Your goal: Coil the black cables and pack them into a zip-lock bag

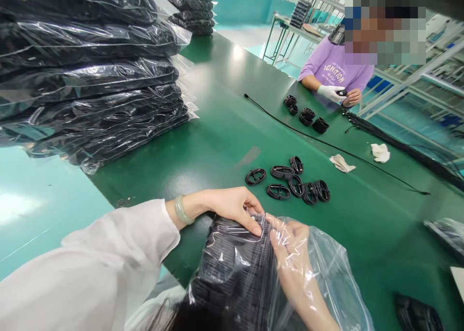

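In front of me on the table's edge stands a clear plastic bag (pixel 337 263), packed with rows of black coiled cables (pixel 232 258). My left hand (pixel 235 206) wraps over the far end of the packed part from outside, its thumb pressing on the film. Seen through the film, my right hand (pixel 292 241) is inside the bag, fingers closed against the end of the cable rows; exactly what they pinch is partly hidden by glare. Just beyond the bag lie several loose coiled cables (pixel 282 172), each tied into an oval.
Tall stacks of filled bags (pixel 90 79) stand on the left of the green table (pixel 203 152). One straight cable (pixel 308 135) crosses it. Across from me a co-worker in a purple top (pixel 326 65) handles a small black item near further coils (pixel 306 116). Crumpled cloths (pixel 342 163) lie right.
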`<state>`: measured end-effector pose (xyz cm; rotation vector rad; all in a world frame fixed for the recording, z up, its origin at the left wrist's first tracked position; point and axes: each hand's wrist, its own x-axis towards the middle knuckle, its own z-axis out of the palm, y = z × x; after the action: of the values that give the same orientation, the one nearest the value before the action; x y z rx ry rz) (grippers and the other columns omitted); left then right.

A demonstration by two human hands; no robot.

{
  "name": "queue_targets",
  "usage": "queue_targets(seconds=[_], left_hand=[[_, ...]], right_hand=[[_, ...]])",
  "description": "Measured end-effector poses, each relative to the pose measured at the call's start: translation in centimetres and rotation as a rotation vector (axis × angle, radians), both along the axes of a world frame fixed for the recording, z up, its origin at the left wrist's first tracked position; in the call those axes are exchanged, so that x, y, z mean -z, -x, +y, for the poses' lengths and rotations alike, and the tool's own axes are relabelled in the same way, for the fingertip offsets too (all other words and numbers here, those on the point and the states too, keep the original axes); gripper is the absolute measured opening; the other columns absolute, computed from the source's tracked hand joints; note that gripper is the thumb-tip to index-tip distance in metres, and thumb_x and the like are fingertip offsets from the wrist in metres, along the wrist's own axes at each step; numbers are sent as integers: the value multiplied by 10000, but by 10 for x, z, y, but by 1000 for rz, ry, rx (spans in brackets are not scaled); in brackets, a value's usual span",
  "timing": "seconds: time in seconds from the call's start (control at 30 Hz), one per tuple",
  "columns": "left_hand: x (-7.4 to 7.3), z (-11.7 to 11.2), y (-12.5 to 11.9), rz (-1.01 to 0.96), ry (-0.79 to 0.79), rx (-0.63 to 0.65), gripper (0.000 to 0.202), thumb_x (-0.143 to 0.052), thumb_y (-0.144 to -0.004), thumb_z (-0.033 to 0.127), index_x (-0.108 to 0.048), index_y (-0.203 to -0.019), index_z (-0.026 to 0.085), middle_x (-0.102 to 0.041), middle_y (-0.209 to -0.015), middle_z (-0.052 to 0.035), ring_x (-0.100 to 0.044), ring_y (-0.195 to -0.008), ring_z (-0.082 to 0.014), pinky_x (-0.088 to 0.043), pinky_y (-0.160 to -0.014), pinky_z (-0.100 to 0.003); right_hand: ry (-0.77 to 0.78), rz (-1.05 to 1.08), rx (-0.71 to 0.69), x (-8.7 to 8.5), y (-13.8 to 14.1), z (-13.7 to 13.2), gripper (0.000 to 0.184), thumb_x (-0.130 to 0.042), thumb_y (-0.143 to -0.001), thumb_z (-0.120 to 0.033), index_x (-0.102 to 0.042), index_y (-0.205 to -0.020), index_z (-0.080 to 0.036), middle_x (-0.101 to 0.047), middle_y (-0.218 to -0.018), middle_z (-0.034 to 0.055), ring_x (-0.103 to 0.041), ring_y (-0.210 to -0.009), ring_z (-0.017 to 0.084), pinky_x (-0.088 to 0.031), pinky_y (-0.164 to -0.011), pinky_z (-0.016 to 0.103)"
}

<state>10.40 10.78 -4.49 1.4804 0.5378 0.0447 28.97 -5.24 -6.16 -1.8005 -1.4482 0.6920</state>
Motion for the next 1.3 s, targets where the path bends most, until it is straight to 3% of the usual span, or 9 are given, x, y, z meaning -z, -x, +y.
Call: queue_targets(seconds=[0.17, 0.33, 0.53, 0.7, 0.8, 0.93, 1.03, 1.13, 1.3], left_hand=[[7, 4, 0, -52, 90, 43, 556, -860, -668, 514, -757, -1105, 187, -770, -916, -30, -689, -782, -152, -526, -731, -238], [10, 5, -1, -38, -18, 23, 518, -848, -672, 542, -772, -1035, 180, -756, -848, -17, -661, -745, -136, -488, -670, -213], [5, 3, -1, 3, -45, 16, 523, -843, -682, 530, -764, -1054, 171, -767, -932, -37, -670, -810, -152, -503, -732, -231], [5, 2, -1, -8, -56, -26, 502, -835, -692, 533, -768, -1036, 174, -779, -954, -47, -699, -838, -163, -511, -759, -242], [5, 1, -1, -5, -55, -67, 501, -839, -681, 540, -769, -1015, 174, -783, -959, -51, -707, -837, -169, -512, -758, -248], [2, -1, 0, 14, -158, -62, 514, -799, -710, 588, -767, -1008, 170, -768, -909, -25, -677, -795, -153, -477, -691, -231], [1, 0, -1, 34, -242, -31, 547, -778, -706, 636, -763, -979, 162, -742, -852, -6, -636, -748, -136, -423, -617, -218], [4, 2, -1, 46, -220, -18, 559, -774, -704, 647, -758, -981, 162, -740, -855, -8, -633, -753, -137, -420, -620, -215], [11, 6, -1, 46, -132, 3, 550, -755, -737, 636, -750, -1008, 156, -754, -871, -27, -658, -757, -146, -459, -657, -223]], right_hand=[[-39, -1, -46, -2, -4, 3, 385, -514, -984, -491, -676, -1281, -307, -432, -1040, 48, -541, -1039, 231, -488, -962, 432], [57, 44, -64, -7, -6, 5, 433, -560, -945, -543, -666, -1298, -315, -456, -1029, 53, -540, -1087, 254, -518, -949, 442], [121, 206, -69, -19, -3, 6, 445, -554, -944, -556, -668, -1283, -292, -566, -1227, 104, -547, -1187, 280, -526, -986, 457], [76, 308, -149, -29, -2, 2, 390, -545, -978, -481, -648, -1297, -281, -601, -1301, 95, -544, -1260, 263, -492, -1062, 458], [136, 344, -175, -32, -5, 2, 386, -546, -980, -474, -637, -1318, -312, -603, -1316, 90, -576, -1249, 266, -519, -1036, 447], [167, 302, -215, -30, -11, 7, 411, -535, -975, -493, -615, -1358, -369, -616, -1279, 71, -609, -1201, 257, -554, -986, 423], [130, 217, -224, -24, -15, 11, 454, -517, -970, -517, -609, -1380, -345, -616, -1117, 72, -635, -1068, 235, -592, -879, 384], [149, 138, -213, -19, -17, 13, 456, -482, -988, -511, -613, -1381, -321, -581, -1016, 59, -630, -964, 213, -595, -797, 357], [34, 1, -218, -13, -15, 17, 410, -422, -1026, -447, -636, -1343, -301, -614, -1046, 63, -617, -1057, 231, -532, -946, 429]])
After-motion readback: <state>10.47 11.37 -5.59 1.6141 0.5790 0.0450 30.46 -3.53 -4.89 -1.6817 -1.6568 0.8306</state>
